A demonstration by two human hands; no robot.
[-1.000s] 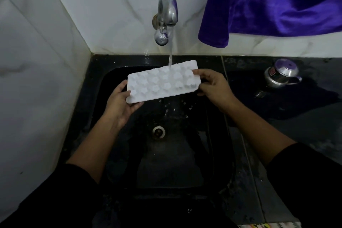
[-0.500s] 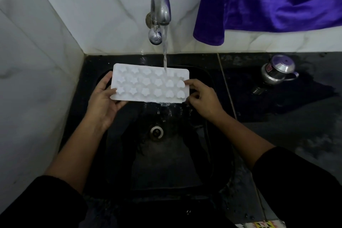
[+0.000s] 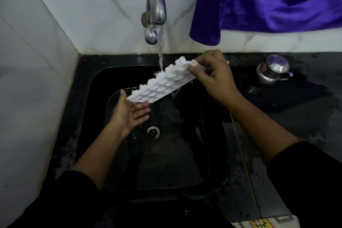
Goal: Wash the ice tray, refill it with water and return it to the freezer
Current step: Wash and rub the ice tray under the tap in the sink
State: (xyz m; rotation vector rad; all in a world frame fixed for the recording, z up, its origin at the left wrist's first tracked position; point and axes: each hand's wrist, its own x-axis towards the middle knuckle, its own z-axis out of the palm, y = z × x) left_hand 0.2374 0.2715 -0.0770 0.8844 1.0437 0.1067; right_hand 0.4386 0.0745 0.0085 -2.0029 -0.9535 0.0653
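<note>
Nearest, at the bottom edge, a patterned cloth [image 3: 266, 223] is cut off by the frame, and two black sleeves [image 3: 305, 181] reach forward over the black sink [image 3: 212, 135], whose wet basin shows a round drain [image 3: 153, 131]. Above the basin the left hand [image 3: 129, 113] lies open, palm up with straight fingers, under the low end of the white ice tray [image 3: 162, 83]. The tray's corner sits at the thumb, though contact is hard to confirm. The tray slants up to the right, where the right hand [image 3: 212, 77] pinches its high end between thumb and curled fingers, covering that end. A stream of water [image 3: 161, 55] from the chrome tap [image 3: 155, 11] strikes the tray's far edge.

On the dark, wet counter [image 3: 277, 126] to the right stands a lidded steel pot [image 3: 273, 69]. A purple cloth [image 3: 268, 2] hangs over the white marble wall [image 3: 101, 5], its top cut off. In the dim light it is unclear which face of the tray is turned upward.
</note>
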